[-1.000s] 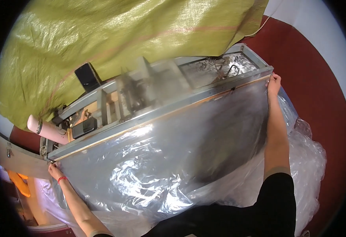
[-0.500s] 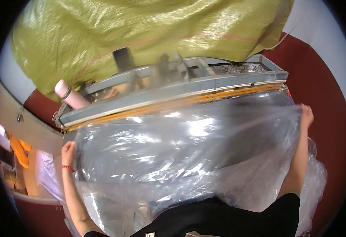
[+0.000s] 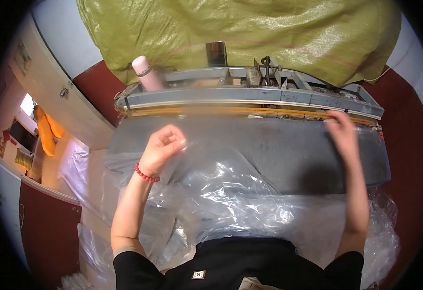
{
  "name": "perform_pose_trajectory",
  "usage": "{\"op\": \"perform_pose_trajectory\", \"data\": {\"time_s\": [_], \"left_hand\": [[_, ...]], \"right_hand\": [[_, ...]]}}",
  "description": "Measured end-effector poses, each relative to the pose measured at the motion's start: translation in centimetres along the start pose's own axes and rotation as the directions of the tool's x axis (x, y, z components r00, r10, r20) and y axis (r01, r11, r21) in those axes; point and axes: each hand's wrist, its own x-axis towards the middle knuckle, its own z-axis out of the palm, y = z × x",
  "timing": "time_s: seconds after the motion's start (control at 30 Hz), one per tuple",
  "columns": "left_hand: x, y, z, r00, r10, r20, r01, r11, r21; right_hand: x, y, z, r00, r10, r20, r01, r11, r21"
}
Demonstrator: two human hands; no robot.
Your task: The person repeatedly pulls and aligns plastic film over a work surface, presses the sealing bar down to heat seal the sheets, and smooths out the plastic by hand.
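Note:
A crinkled sheet of clear plastic film (image 3: pixel 226 181) covers the left and middle of a dark grey padded table top (image 3: pixel 308 154) and hangs over its near edge. My left hand (image 3: pixel 160 150), with a red bead bracelet at the wrist, is over the left part of the table. Its fingers are curled together at the film's upper edge, pinching it. Toward the far right side of the table, my right hand (image 3: pixel 342 133) is raised near the orange strips (image 3: pixel 269 112). It is slightly blurred, with fingers loosely bent and apart, and no film shows in it.
Behind the table top runs a grey metal frame (image 3: pixel 192 93) with a dark clamp-like fitting (image 3: pixel 266 72). A pink bottle (image 3: pixel 146 75) and a dark flat panel (image 3: pixel 216 54) stand by it. Yellow-green woven sheeting (image 3: pixel 250 29) hangs beyond. At left is a door (image 3: pixel 69 82).
My left hand has moved right and inward. The right hand has moved left and let go of the film. The film has slid back from the right, baring the dark table top.

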Motion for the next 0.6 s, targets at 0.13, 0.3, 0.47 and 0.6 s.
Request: {"op": "perform_pose_trajectory", "data": {"time_s": [0.13,0.3,0.47,0.6], "left_hand": [[-1.2,0.9,0.5,0.993,0.069,0.091,-0.074,0.996,0.047],[-2.1,1.6,0.4,0.981,0.134,0.137,-0.154,0.976,0.151],[-2.5,2.9,1.9,0.873,0.412,0.260,-0.450,0.478,0.754],[-1.7,0.6,2.8,0.810,0.534,0.243,-0.455,0.309,0.835]], "right_hand": [[-2.7,-9.9,12.2,0.765,-0.511,0.392,0.406,0.855,0.323],[-4.1,-11.1,19.1,0.771,-0.468,0.432,0.179,0.810,0.558],[-5.2,-10.5,20.4,0.773,-0.368,0.516,-0.059,0.769,0.637],[-5.8,-10.5,20.4,0.765,-0.233,0.600,-0.365,0.610,0.703]]}}
